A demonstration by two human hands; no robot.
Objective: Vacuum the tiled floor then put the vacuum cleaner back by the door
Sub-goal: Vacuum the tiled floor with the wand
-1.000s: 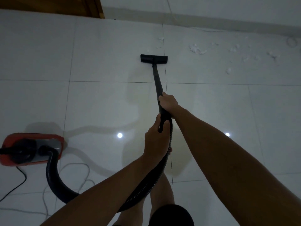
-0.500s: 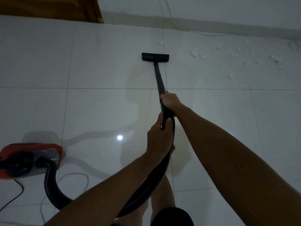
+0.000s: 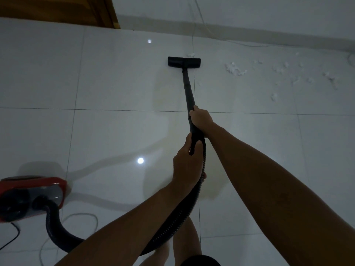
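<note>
Both hands are grasping the vacuum cleaner's black wand (image 3: 187, 87). The right hand (image 3: 201, 117) is gripping the tube farther forward, fingers curled round it; the left hand (image 3: 187, 164) is clenching the curved handle just behind, where the ribbed hose (image 3: 178, 219) is joining it. The wand is extending away from both grips to the floor nozzle (image 3: 184, 62), which is lying flat on the tiled floor (image 3: 115, 83), just short of a white scrap (image 3: 190, 54). More white debris (image 3: 235, 69) is lying to the nozzle's right, near the wall. The red canister (image 3: 30, 196) is sitting at lower left, the hose looping to it. A wooden door (image 3: 57, 10) is showing at upper left.
</note>
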